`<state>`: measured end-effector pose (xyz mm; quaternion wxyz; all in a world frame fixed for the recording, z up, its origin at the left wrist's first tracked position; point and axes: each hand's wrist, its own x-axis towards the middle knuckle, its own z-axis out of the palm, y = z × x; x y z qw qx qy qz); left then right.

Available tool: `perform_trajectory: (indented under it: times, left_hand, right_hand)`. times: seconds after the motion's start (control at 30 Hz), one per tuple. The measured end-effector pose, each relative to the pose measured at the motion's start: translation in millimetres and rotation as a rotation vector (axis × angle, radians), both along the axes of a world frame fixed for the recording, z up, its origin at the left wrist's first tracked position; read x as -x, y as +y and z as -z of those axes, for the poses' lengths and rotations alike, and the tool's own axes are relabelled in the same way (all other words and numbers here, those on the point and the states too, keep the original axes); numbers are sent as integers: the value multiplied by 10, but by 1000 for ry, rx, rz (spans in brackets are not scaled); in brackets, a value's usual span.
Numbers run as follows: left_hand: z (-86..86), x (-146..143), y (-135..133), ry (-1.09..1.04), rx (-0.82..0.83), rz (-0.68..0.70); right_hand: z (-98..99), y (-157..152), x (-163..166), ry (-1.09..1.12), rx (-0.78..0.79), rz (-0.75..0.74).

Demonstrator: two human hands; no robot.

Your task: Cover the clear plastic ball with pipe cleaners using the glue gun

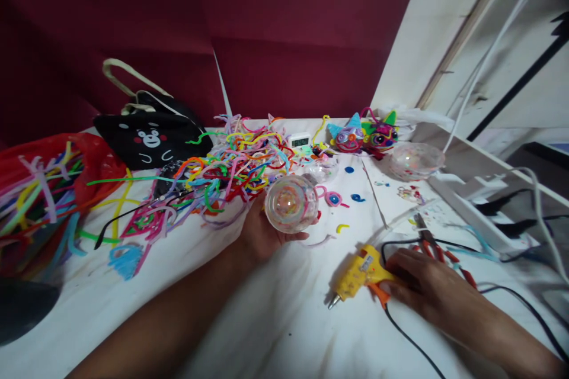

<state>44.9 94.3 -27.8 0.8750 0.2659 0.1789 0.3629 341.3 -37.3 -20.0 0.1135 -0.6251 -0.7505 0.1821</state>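
My left hand (258,234) is closed around a clear round plastic container (291,204), tilted so its round face turns toward me. Coloured bits show through the container. To the right, my right hand (422,281) wraps the handle of a yellow hot glue gun (362,269). Its metal nozzle points down and left, and the thumb lies near the orange trigger (379,295). Red-handled pliers (430,243) lie just beyond that hand. Between the hands and further back are a pink-and-blue coiled piece (333,199) and a small yellow piece (342,228).
A tangled pile of pipe cleaners (244,160) spreads across the back left, beside a black bag (151,136) and a red plastic bag (100,160). Two fuzzy animal figures (349,133) stand behind. Another clear container (416,161) and a white tray (484,201) are right. Black cords cross there.
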Motion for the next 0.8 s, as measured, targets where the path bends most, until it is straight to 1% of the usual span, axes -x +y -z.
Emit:
perform_trajectory:
  times: [0.1,0.23,0.4,0.53,0.6,0.7,0.8]
  left_hand:
    - [10,-1,10,36,-21,-51]
    - [43,-13,30,52,-30,-59]
    - [81,-29,45,55,-31,-71]
    - [102,-31,54,96,-29,-154]
    - [108,-32,58,133,-38,-166]
    - [117,-44,52,187,-96,-160]
    - [133,-73,23,243,-211,-251]
  right_hand:
    - [11,1,33,34,-22,-17]
    - [40,2,68,68,25,-17]
    - [62,-23,97,100,49,45]
    - [20,-59,140,173,36,77]
    - [-23,-75,157,215,30,83]
    - [-83,-104,163,278,-22,88]
    - [-104,-148,163,343,-104,77]
